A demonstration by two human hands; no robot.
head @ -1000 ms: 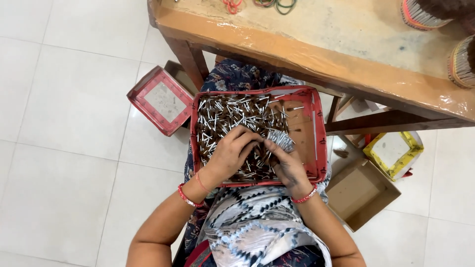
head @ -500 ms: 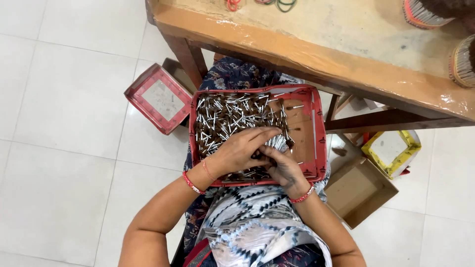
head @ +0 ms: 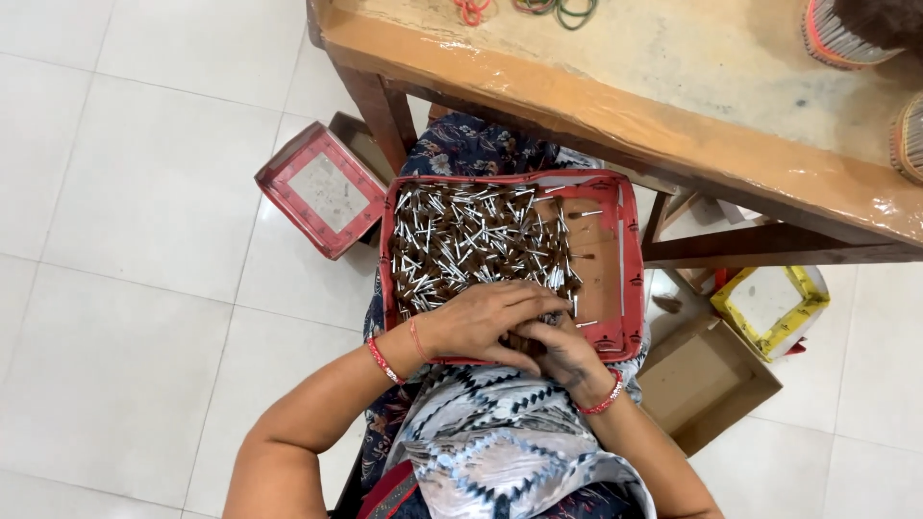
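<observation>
Sorting by feel in the red tray (head: 627,288) on my lap. It holds a heap of small sticks (head: 471,240), silvery shafts with dark ends, crowded toward the left side and the near rim; the right part of the tray floor shows bare cardboard with one or two strays.

My left hand (head: 486,322) lies flat-curled over the near edge of the heap, fingers bent down onto the sticks. My right hand (head: 562,351) sits just beside and partly under it, fingers tucked in at the same spot. Both hands are closed in over sticks, but whether either one pinches a bunch or only presses on them I cannot tell; the left hand covers the contact.

Step in hand, as I judge it: gathering a small bunch from the near side of the heap. The next move calls for squaring the sticks so they lie one way before lifting, since they cross each other at every angle.

Around me: wooden table (head: 615,106) right above the tray's far rim, low clearance for raising my hands. Rubber bands (head: 562,10) on its top. On the floor, a red box lid (head: 322,190) to the left, a brown carton (head: 707,380) and a yellow box (head: 769,303) to the right.
</observation>
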